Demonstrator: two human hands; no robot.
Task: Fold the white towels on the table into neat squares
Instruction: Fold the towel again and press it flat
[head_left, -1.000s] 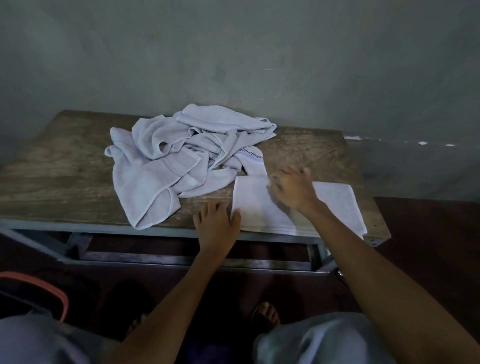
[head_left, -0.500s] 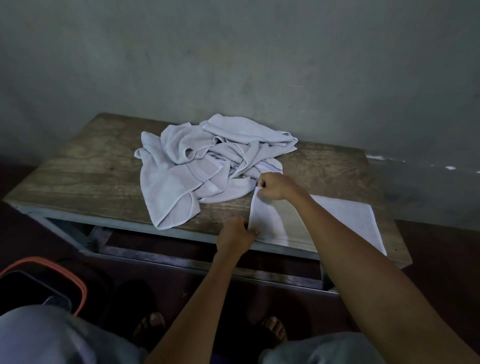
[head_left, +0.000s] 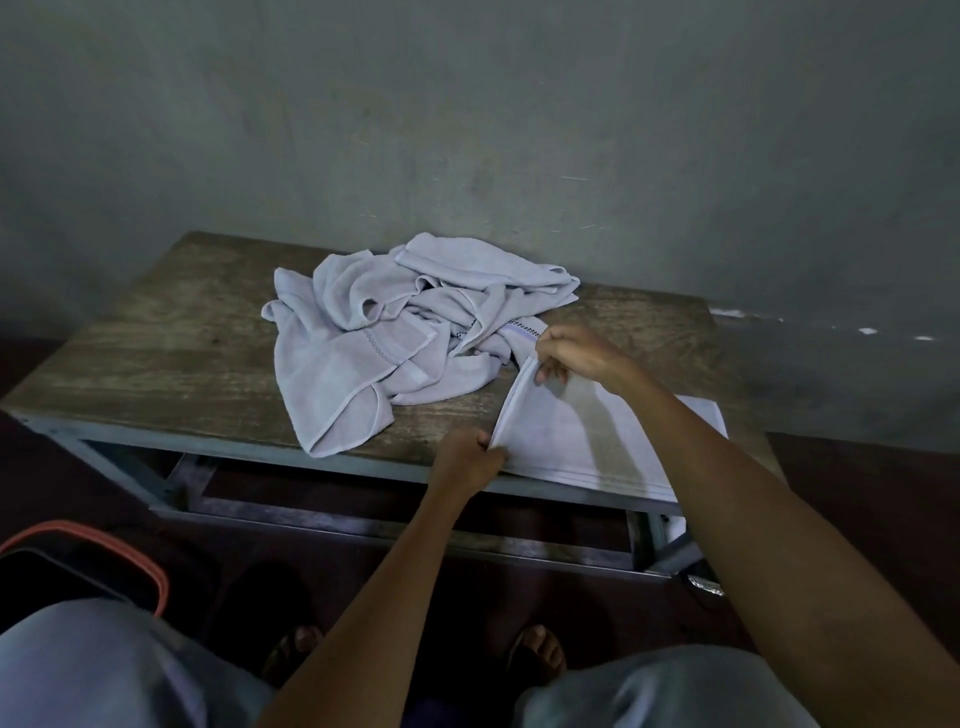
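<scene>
The towel being folded (head_left: 582, 431) is laid flat at the right front of the table (head_left: 156, 332), with its near hem along the table's front edge. Its left edge is lifted off the wood and pinched at both ends. The near corner is gripped in the curled fingers of the left hand (head_left: 467, 460), and the far corner is nipped between thumb and fingertips of the right hand (head_left: 576, 356).

The step is judged to be a fold of this edge across to the right. For a neat result, the edge should be kept taut between the two hands and carried over level. The corners should be matched to those beneath before anything is let go, and the crease then pressed flat. The far corner should be kept clear of the heap of unfolded towels (head_left: 395, 332), which lies just beside it.

The towel's right side is largely covered by the right forearm (head_left: 727, 493), so the target edge is barely seen. The layers already folded cannot be counted, nor can the towels in the heap. The light is dim. An orange-rimmed container (head_left: 104, 551) on the floor is cut off at the left.
</scene>
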